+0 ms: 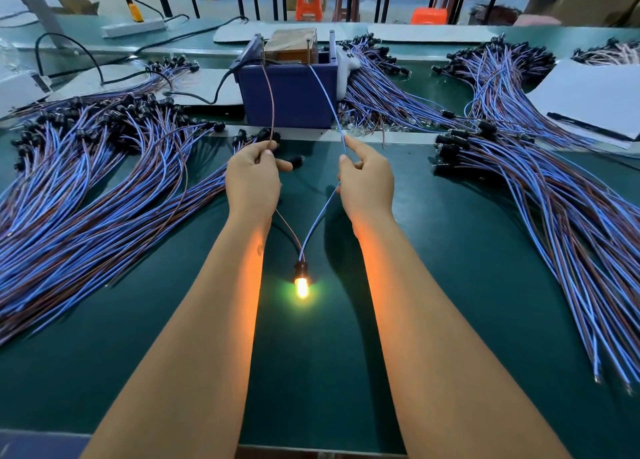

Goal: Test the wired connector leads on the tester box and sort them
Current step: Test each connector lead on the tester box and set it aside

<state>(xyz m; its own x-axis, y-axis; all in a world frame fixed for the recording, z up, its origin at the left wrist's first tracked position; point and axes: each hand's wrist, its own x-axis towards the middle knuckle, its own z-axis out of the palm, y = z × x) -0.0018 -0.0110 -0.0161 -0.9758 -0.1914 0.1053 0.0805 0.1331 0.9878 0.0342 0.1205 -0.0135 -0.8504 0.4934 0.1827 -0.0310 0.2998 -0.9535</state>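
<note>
Across the green bench: big heaps of blue-and-brown leads are lying at the left of the frame (90, 181) and the right (540, 188), with another heap (377, 88) behind the box at upper centre; which heaps are tested cannot be told, so the sorting is looking far from finished.
Tester box (289, 95): standing at upper centre, its two upright pins are taking the wire ends of one lead.
Lead under test: its bulb (301, 287) is glowing orange at lower centre, suggesting a pass; it is still waiting to be sorted.
Left hand (252, 178): gripping the brown wire (272, 112), fingers curled around it.
Right hand (367, 181): pinching the blue wire (325, 98) between thumb and forefinger.
</note>
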